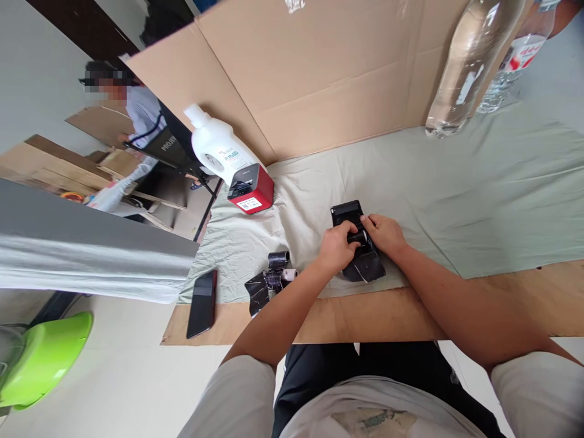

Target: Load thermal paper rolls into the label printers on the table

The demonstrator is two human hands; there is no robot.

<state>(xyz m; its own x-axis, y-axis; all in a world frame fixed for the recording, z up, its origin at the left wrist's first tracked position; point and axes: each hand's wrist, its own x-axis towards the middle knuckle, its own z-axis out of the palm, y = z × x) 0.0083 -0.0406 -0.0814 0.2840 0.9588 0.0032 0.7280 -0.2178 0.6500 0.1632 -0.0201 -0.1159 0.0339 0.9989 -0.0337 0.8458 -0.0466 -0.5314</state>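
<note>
In front of me on the cloth lies a black plastic frame (pixel 345 210), tilted slightly, with a loose black sheet (pixel 365 267) spreading from its near end. My left hand (pixel 336 248) pinches a small black roll (pixel 357 238) with a pale end, which sits in or just over the frame. The fingers of my right hand (pixel 385 234) close on the frame's right edge, the thumb near its top. To the left of my left forearm are crumpled black film (pixel 259 292) and a small white-ended roll (pixel 289 275).
A red and black box-shaped device (pixel 252 190) stands by a white detergent bottle (pixel 223 146). A phone (pixel 201 304) lies at the left table edge. Cardboard (pixel 337 73) walls the back, with a large clear bottle (pixel 469 67) at right. A person (pixel 143 112) sits beyond, left.
</note>
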